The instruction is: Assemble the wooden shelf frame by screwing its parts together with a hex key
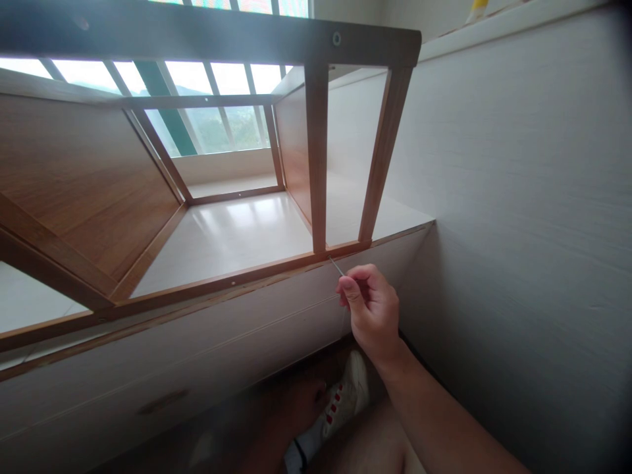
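Note:
Low on the right, my right hand [372, 306] is closed in a pinch on a hex key, of which only the thin metal shaft [338, 266] shows. Its tip meets the lower rail [276, 268] of a brown wooden frame, just below the foot of an upright [317, 158]. The frame rests tilted on a white surface. Down in the shadow, my left hand [313, 395] lies beside a white shoe [360, 382] with red laces; its fingers are too dark to make out.
A brown panel [74, 178] leans inside the frame at left. The top rail [207, 33] bears a bolt head [336, 38]. A white wall [518, 164] closes off the right side. Behind stands a barred window [222, 125]. The white ledge's front board [197, 355] drops toward my legs.

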A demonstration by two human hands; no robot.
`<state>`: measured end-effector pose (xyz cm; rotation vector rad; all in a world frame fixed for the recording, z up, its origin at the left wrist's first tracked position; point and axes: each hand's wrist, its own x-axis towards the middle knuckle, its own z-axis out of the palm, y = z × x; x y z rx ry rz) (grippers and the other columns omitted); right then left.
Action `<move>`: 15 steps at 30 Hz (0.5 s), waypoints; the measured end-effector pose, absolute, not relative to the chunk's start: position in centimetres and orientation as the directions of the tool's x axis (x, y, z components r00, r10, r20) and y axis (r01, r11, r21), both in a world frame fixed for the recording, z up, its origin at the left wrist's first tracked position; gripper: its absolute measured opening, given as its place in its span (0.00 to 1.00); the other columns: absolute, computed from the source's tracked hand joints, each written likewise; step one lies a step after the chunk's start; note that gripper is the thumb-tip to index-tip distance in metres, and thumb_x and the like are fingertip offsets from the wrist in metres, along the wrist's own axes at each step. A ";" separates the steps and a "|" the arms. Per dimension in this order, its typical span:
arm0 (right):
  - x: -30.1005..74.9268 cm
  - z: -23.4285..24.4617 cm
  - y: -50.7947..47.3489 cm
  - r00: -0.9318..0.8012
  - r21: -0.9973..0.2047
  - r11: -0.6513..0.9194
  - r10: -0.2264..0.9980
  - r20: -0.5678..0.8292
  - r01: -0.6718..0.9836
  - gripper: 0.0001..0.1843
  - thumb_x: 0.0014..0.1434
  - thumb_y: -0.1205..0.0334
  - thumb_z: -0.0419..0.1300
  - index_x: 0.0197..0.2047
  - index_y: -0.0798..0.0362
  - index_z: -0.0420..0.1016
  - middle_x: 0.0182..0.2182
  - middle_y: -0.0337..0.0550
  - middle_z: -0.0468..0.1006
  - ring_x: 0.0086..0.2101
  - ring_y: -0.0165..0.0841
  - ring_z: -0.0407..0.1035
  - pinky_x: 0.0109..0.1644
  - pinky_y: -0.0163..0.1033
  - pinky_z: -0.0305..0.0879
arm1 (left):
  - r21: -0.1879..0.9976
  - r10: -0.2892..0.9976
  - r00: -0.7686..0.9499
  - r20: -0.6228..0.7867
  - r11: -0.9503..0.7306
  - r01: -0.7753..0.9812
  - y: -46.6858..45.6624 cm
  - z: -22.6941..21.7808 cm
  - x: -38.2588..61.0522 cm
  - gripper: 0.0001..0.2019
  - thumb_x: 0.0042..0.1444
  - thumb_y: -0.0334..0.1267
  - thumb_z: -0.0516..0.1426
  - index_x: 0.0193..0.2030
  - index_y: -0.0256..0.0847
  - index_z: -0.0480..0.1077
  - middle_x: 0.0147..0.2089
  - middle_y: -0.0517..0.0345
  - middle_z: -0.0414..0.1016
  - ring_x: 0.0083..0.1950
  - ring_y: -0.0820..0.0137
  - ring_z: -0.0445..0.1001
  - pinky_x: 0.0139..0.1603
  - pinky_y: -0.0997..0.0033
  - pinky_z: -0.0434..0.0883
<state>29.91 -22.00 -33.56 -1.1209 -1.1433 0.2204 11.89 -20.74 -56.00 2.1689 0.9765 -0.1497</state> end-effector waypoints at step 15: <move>30.1 -33.5 -21.7 0.479 -0.836 0.447 0.685 0.549 0.319 0.24 0.70 0.50 0.57 0.23 0.51 0.66 0.19 0.35 0.68 0.21 0.27 0.62 0.27 0.36 0.57 | 0.576 0.605 0.702 -0.376 -0.441 0.688 -20.7 -56.4 11.9 0.10 0.65 0.37 0.52 0.37 0.41 0.73 0.38 0.53 0.78 0.39 0.64 0.73 0.34 0.67 0.55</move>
